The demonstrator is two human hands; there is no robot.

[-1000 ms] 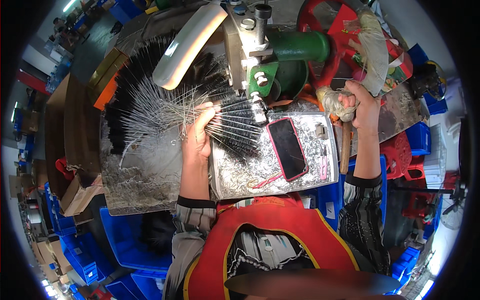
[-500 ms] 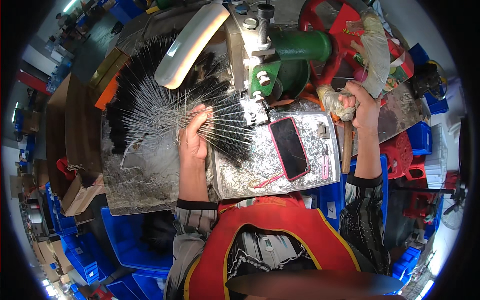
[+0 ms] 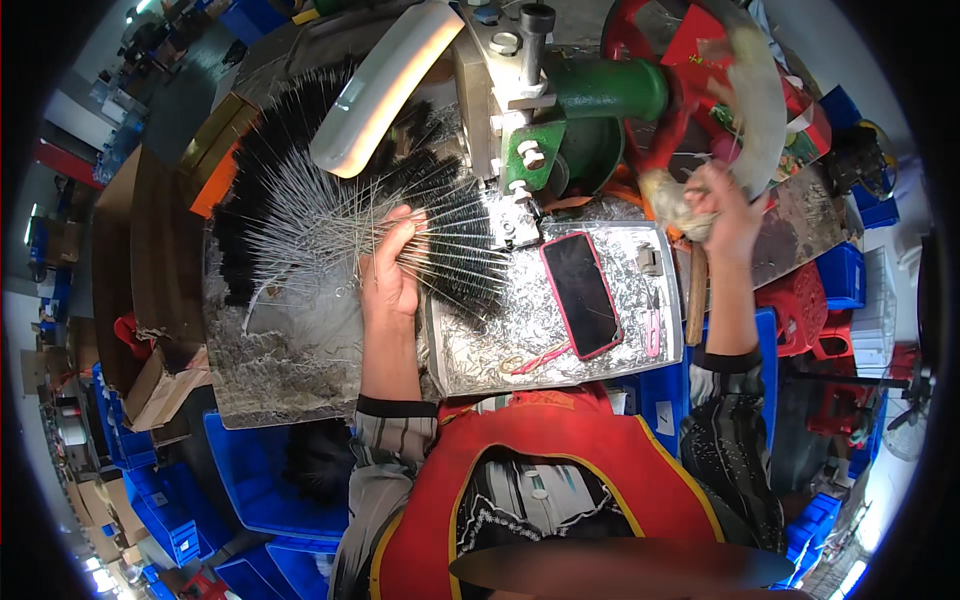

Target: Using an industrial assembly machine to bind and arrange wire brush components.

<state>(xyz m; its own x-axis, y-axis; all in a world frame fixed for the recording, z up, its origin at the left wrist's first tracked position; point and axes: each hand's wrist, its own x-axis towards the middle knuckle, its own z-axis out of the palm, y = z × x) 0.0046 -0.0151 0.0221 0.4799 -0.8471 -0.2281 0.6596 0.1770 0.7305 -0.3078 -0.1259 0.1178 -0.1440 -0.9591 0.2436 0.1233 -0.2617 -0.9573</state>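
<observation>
Wire brushes (image 3: pixel 462 238), one bundle gripped in left fingers (image 3: pixel 394 241), right fingers (image 3: pixel 714 182) blurred, grip unclear, one phone (image 3: pixel 582 296)

The bare left hand (image 3: pixel 392 277) drew the fanned, black-bristled wire brushes (image 3: pixel 462 254) slightly leftward; the bare right hand (image 3: pixel 733 222) blurred with motion.

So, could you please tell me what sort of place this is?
Probably a small factory workshop: a green machine, a bunch of wire-stemmed brushes and blue plastic bins suggest it.
</observation>
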